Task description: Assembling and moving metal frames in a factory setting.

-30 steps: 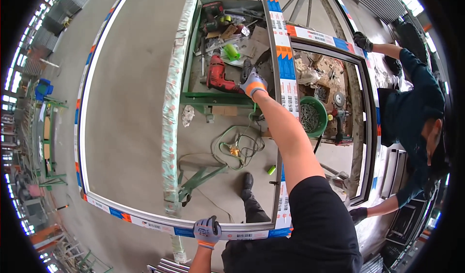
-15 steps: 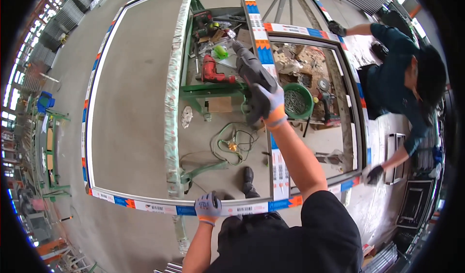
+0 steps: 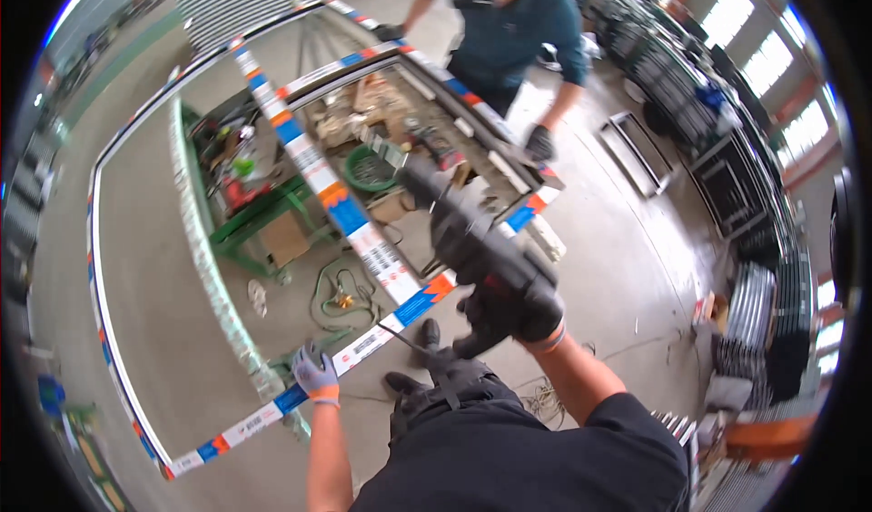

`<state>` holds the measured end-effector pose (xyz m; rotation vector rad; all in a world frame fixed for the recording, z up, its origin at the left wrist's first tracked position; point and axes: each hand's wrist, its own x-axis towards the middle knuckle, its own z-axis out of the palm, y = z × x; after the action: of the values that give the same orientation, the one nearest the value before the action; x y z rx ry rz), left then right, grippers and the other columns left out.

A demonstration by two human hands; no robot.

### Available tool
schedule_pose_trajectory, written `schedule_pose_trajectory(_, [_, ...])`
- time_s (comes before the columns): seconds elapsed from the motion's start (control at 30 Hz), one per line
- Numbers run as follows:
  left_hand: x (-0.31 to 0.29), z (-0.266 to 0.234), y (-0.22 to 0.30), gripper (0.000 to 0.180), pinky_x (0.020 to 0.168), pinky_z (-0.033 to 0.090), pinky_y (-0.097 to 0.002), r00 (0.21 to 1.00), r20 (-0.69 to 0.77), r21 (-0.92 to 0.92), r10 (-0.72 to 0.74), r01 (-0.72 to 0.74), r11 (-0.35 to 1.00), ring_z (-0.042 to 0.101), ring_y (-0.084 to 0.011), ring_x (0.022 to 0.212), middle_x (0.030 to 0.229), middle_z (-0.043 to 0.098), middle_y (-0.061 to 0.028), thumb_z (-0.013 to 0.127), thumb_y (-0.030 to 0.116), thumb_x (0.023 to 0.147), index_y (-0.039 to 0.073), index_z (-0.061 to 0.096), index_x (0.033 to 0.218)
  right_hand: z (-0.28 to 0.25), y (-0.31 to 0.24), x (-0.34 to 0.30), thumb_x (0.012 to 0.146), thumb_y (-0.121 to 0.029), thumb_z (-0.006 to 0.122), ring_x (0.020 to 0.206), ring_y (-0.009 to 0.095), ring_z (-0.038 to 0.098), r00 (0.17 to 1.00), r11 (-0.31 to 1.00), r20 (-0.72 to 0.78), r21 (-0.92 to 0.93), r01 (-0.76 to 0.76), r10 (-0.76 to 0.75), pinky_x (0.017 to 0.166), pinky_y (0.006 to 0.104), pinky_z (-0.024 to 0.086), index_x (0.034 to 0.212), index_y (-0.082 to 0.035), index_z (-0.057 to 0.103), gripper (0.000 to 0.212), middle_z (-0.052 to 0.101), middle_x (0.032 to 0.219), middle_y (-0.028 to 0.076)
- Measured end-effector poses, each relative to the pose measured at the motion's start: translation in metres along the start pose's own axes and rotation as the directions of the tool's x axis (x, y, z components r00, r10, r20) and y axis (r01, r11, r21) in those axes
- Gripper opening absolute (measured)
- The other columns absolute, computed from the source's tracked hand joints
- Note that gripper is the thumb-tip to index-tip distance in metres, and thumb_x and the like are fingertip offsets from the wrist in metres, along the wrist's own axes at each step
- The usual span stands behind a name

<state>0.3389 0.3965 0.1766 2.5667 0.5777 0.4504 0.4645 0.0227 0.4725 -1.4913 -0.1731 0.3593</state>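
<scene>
My right hand (image 3: pixel 527 317), in a dark-palmed glove, is closed round the grip of a dark power drill (image 3: pixel 477 244). The drill is held up over the near right part of a large window frame (image 3: pixel 363 344), its front end pointing away and to the left. Blue, orange and white printed tape covers the frame's bars. On the near bar, left of the drill, my left hand (image 3: pixel 315 373) in a grey glove with an orange cuff rests with its fingers curled over the edge. Whether the bit touches anything cannot be made out.
Across the frame a co-worker (image 3: pixel 513 35) has both gloved hands at its far right side. Beneath the frame lie a green bowl of screws (image 3: pixel 371 169), a red drill (image 3: pixel 243 194) and a green stand (image 3: pixel 263 221). A cord (image 3: pixel 341 298) coils on the floor.
My view has swung right. The drill has come back from over the middle bar toward me and to the right. My left hand stays on the near bar.
</scene>
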Motion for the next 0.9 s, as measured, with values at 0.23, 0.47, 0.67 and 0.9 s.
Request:
schedule_pose_trajectory(0.23, [-0.044, -0.027, 0.214, 0.077, 0.11, 0.03, -0.0541, 0.635, 0.262, -0.354, 0.727, -0.638, 0.684, 0.04, -0.0404, 0.133, 0.141, 0.046, -0.0203, 0.073, 0.032, 0.075, 0.002, 0.046, 0.14, -0.067, 0.014, -0.115, 0.076, -0.055, 0.073, 0.079, 0.024, 0.066, 0.967, 0.807, -0.251, 0.564, 0.175, -0.034, 0.063, 0.0353, 0.055, 0.126, 0.005, 0.053, 0.081, 0.063, 0.107, 0.015])
schedule_pose_trajectory(0.47, [-0.058, 0.075, 0.332, 0.054, 0.106, 0.033, -0.0525, 0.803, 0.062, -0.16, 0.592, -0.578, 0.8, 0.045, -0.0369, 0.122, 0.125, 0.053, -0.0171, 0.069, 0.02, 0.079, 0.006, 0.057, 0.13, -0.209, 0.013, -0.197, 0.084, -0.068, 0.052, 0.069, 0.026, 0.058, 0.807, 0.825, -0.553, 0.345, 0.448, -0.207, 0.062, 0.0403, 0.049, 0.132, 0.007, 0.042, 0.09, 0.059, 0.104, 0.019])
schedule_pose_trajectory(0.67, [-0.006, 0.12, 0.347, 0.036, 0.097, 0.04, -0.0488, 0.928, -0.055, 0.094, 0.369, -0.363, 0.927, 0.052, -0.0396, 0.107, 0.108, 0.057, -0.0211, 0.06, 0.006, 0.08, 0.001, 0.061, 0.116, -0.363, 0.05, -0.279, 0.082, -0.069, 0.054, 0.085, 0.031, 0.061, 0.658, 0.653, -0.746, 0.452, 0.608, -0.097, 0.062, 0.0415, 0.053, 0.136, 0.003, 0.042, 0.09, 0.062, 0.101, 0.016])
schedule_pose_trajectory(0.9, [0.043, 0.122, 0.312, 0.023, 0.089, 0.05, -0.0359, 0.94, -0.242, -0.335, -0.24, 0.151, 0.93, 0.064, -0.0226, 0.101, 0.114, 0.067, -0.0145, 0.058, 0.009, 0.096, -0.002, 0.062, 0.115, -0.5, 0.051, -0.271, 0.083, -0.058, 0.063, 0.096, 0.031, 0.064, 0.585, 0.624, -0.805, 0.411, 0.665, -0.094, 0.08, 0.0449, 0.057, 0.138, 0.004, 0.039, 0.087, 0.063, 0.1, 0.015])
